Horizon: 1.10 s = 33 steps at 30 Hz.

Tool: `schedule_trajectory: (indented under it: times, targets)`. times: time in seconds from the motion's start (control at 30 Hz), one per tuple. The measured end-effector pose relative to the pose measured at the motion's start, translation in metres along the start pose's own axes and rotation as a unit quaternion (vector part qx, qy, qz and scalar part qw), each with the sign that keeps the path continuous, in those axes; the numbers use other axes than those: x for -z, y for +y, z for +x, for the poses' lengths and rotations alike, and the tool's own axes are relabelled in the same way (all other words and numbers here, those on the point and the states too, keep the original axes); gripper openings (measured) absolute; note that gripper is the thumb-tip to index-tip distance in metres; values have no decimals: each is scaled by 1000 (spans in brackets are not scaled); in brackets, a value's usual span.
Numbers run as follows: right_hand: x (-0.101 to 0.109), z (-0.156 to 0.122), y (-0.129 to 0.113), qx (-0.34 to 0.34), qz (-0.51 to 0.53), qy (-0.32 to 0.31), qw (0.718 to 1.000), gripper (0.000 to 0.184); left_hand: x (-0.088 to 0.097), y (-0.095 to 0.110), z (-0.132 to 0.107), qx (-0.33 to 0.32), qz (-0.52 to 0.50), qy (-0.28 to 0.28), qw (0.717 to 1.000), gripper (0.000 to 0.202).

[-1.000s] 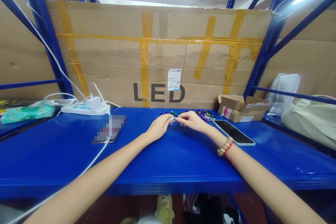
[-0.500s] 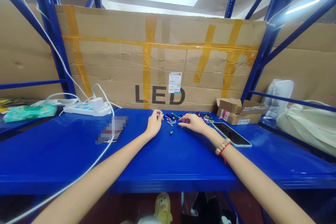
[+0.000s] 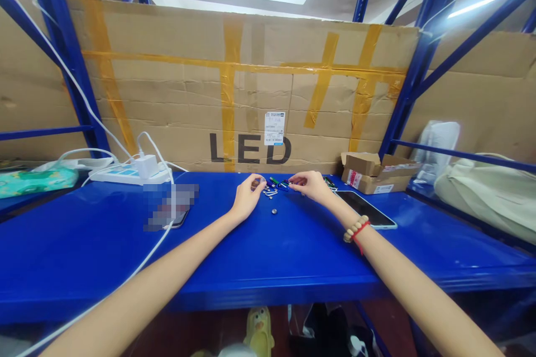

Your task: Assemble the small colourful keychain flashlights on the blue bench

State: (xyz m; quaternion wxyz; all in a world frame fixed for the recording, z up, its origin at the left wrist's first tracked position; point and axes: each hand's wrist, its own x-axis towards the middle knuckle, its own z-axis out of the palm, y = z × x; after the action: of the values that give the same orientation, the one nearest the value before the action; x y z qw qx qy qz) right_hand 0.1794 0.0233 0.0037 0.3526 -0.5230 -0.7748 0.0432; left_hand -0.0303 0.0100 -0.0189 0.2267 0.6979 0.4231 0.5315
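1. Sorting step in hand, by the look of it: picking among the small coloured parts [image 3: 280, 183] scattered at the back of the blue worktop [image 3: 268, 256], near the cardboard sheet [image 3: 251, 89].
2. Left hand [image 3: 246, 196] curled, fingertips pinching a tiny piece; too small to identify.
3. Right hand [image 3: 309, 184] bent over the scatter, fingertips closed on another piece.
4. Small round silver piece [image 3: 274, 212] lying loose between both hands.
5. Next move likely calling for a fine fingertip pinch, clear of the phone [image 3: 363, 207] just beside the right wrist.
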Motion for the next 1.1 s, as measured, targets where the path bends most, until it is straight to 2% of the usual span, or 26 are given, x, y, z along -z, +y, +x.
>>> schedule_trajectory:
  times: [0.13,0.2,0.3,0.53,0.6,0.67,0.77,0.83,0.93,1.1]
  targets:
    - [9,1,0,-11,6,75,997,20,-2,3,-1,27,-41,-7,999,18]
    - [11,1,1,-7,-7,90,996,21,-3,3,-2,45,-65,-14,997,23]
    - [10,0,4,-4,-39,60,997,26,-5,3,-3,59,-76,-25,995,29]
    - [0,-6,-4,-8,-130,-124,984,19,-4,2,-5,44,-48,-29,997,31]
    - [0,-7,-6,-6,-141,-125,982,22,-5,1,-5,41,-46,-28,998,32]
    - [3,-6,-6,-11,-158,-94,983,27,-5,1,-5,35,-45,-20,998,33]
    - [8,-5,1,-58,-213,-53,974,24,-4,2,-5,27,-37,-12,999,34]
    - [10,-5,6,-90,-240,-59,965,16,-4,2,-5,22,-33,-13,999,33]
    - [11,-4,10,-104,-239,-86,962,9,-4,2,-5,17,-27,-9,999,32]
    - [9,-5,4,-96,-205,-100,969,13,-4,1,-4,12,-12,0,1000,30]
